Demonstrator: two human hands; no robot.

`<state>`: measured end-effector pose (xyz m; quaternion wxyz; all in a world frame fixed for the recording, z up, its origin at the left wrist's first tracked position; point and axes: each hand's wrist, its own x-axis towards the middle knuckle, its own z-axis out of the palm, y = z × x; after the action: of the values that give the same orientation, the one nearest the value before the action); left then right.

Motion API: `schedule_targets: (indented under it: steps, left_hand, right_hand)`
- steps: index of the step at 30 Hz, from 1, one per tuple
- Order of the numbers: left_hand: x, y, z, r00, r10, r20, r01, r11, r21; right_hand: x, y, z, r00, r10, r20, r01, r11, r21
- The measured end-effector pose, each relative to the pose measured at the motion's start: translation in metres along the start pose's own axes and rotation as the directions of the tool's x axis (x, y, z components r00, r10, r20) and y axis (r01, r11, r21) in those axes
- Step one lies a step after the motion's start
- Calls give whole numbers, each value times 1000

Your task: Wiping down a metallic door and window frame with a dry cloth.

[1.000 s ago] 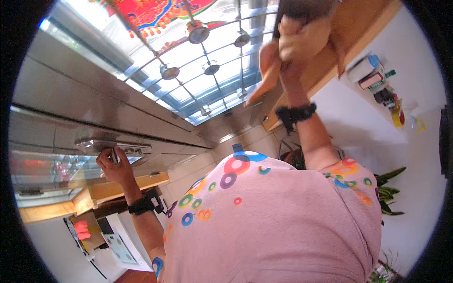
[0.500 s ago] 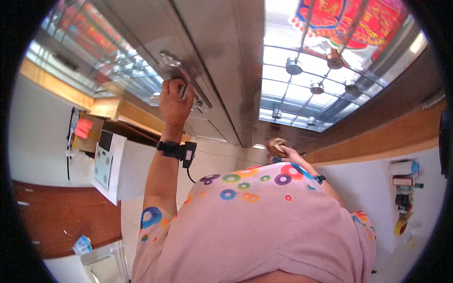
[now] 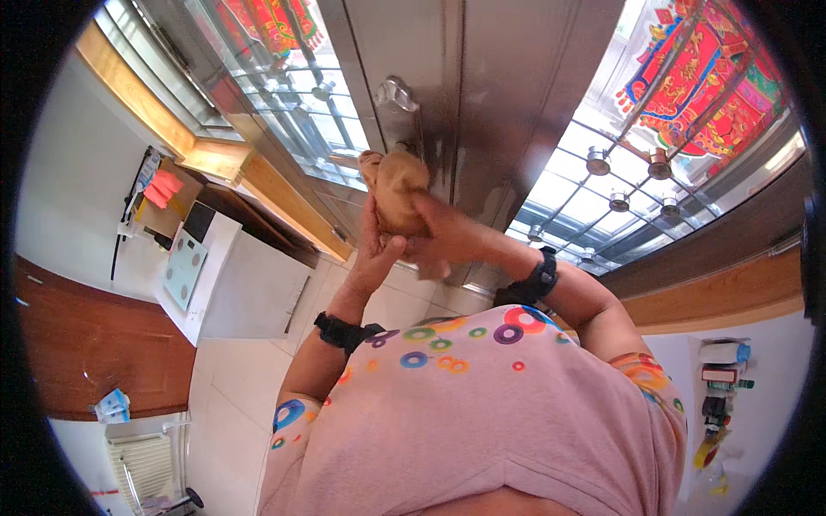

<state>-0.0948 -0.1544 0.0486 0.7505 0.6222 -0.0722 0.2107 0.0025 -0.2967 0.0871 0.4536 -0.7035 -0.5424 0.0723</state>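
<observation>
A bunched tan cloth [image 3: 397, 185] is held up between my two hands, in front of the grey metal door [image 3: 490, 60] and just under its shiny handle [image 3: 396, 94]. My right hand [image 3: 447, 232] grips the cloth from the right, its fingers partly lost in the folds and slightly blurred. On the left and lower side, my left hand [image 3: 375, 254] is curled against the same cloth, thumb toward the right hand. The lower part of the handle plate is hidden behind the cloth; whether the cloth touches it I cannot tell.
Barred window panes [image 3: 619, 181] with red decorations flank the door's middle. At left stands a white cabinet [image 3: 258, 284] with a glass scale [image 3: 183, 271] on top, near a wooden ledge [image 3: 284, 202]. Small items line a shelf [image 3: 718, 378] at right.
My left hand has let go of the door handle and come to the cloth. My right hand has risen with the cloth from low right to the handle's front. The view has turned toward the door.
</observation>
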Motion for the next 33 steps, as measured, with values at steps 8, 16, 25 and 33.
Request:
schedule_targets:
  steps: [8,16,25,33]
  left_hand:
    - [25,21,-56,977,-127,-172,51,919,-390]
    - [170,150,-29,594,795,-122,-677,575,460]
    - [183,80,5,456,457,764,-752,-261,605]
    - [228,175,13,747,363,557,-665,391,637]
  right_hand:
    - [35,-17,-7,911,246,330,-155,948,-280]
    - [79,4,-8,979,-195,-60,116,773,-623]
    - [73,-9,16,967,-196,-163,39,747,-664]
    - [71,-17,13,965,-208,-162,51,751,-659]
